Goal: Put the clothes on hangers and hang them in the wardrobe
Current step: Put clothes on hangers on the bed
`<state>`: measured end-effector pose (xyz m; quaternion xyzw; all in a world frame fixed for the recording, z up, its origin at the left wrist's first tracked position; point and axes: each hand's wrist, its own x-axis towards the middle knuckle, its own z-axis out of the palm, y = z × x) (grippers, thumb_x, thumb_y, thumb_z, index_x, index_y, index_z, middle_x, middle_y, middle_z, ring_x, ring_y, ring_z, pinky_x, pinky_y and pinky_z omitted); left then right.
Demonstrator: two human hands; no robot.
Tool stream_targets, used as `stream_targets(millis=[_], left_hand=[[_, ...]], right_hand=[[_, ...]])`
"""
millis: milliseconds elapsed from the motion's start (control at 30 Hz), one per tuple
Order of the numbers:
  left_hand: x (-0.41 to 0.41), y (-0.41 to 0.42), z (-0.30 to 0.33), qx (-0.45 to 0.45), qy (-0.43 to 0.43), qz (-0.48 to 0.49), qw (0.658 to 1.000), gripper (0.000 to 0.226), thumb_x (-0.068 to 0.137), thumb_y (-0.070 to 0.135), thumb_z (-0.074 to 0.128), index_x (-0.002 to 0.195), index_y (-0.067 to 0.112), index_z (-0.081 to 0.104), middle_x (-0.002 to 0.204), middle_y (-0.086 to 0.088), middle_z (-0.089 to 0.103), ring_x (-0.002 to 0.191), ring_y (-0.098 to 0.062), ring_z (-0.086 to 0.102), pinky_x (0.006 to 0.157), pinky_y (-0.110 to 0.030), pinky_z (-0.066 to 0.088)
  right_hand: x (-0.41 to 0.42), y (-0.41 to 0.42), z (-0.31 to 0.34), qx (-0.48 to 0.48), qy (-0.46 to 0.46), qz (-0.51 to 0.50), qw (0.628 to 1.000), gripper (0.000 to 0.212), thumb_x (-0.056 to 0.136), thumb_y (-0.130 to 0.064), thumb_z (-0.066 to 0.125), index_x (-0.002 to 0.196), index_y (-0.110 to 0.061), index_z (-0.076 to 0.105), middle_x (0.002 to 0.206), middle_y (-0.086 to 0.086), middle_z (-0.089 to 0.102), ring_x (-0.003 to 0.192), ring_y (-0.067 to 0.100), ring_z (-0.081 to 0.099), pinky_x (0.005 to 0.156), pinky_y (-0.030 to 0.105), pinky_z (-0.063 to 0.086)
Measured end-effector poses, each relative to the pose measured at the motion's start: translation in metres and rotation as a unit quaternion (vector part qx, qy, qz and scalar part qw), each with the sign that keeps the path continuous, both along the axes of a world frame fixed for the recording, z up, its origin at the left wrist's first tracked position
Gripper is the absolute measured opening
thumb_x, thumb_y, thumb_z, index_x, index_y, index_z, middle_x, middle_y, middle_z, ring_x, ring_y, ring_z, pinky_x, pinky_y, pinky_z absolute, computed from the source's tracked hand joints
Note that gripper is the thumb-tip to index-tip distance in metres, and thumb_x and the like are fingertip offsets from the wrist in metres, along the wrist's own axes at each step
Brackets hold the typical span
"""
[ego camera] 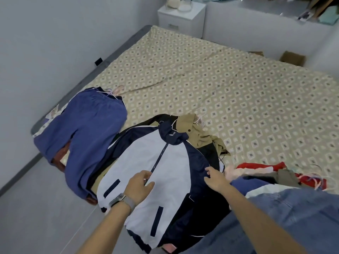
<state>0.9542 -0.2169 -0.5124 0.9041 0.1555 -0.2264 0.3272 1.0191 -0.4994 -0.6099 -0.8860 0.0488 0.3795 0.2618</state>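
Much of the clothing is buried or cut off. Under the white and navy zip-up windbreaker jacket [146, 158] lie other garments, showing only as dark edges and a strip of tan at its left side, and I cannot tell what they are. Its lower hem runs to the bottom edge of the view, where a scrap of pink cloth peeks out. Beyond both hands, a crumpled khaki cotton jacket [198, 132] pokes from behind the windbreaker's navy collar, with thin pale wire hanger hooks [199, 120] beside it, too fine to follow. To the right of the right hand sits a blurred heap of red, pink and grey clothes [275, 173], partly hidden by the person's blue denim garment [293, 213] in the near corner. Left of the left hand, blue drawstring trousers [82, 132] drape over the edge of the bed with its beige diamond-patterned sheet [238, 92], covering something reddish-brown.

Both forearms reach forward from below. The left hand [140, 186], with a grey-strapped watch on its wrist, rests on the white front panel, thumb and fingers curled as if pinching at the zip line, though the grip itself is hard to make out. The right hand [215, 178] lies palm down on the navy sleeve, fingers spread and loosely bent.
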Motion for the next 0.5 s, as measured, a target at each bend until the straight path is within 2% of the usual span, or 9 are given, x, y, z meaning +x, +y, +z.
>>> stream_targets(millis=[167,300,500], left_hand=[[0.028,-0.004,-0.03,-0.004,0.007,0.02,1.0,0.036,0.089,0.022,0.061,0.124,0.016,0.053,0.109,0.006,0.055,0.095,-0.008,0.052,0.08,-0.013,0.036],[0.043,-0.003,-0.046,0.001,0.009,0.025,1.0,0.036,0.09,0.021,0.06,0.125,0.014,0.053,0.113,0.001,0.058,0.093,-0.008,0.052,0.082,-0.013,0.037],[0.063,-0.003,-0.061,-0.006,-0.001,0.036,0.999,0.037,0.091,0.021,0.059,0.126,0.015,0.051,0.116,0.001,0.057,0.097,-0.008,0.05,0.083,-0.014,0.038]], right_hand=[[0.044,0.016,-0.049,0.01,0.008,-0.025,1.0,0.052,0.099,-0.012,0.045,0.147,-0.003,0.032,0.15,0.015,0.04,0.138,0.03,0.039,0.11,0.032,0.03],[0.076,0.025,-0.08,-0.001,-0.011,-0.019,1.0,0.053,0.098,-0.01,0.045,0.148,-0.001,0.03,0.15,0.018,0.038,0.138,0.034,0.037,0.113,0.036,0.03],[0.116,0.031,-0.117,-0.01,-0.008,-0.004,1.0,0.057,0.092,-0.008,0.051,0.145,-0.001,0.034,0.142,0.02,0.045,0.129,0.04,0.045,0.106,0.04,0.038]])
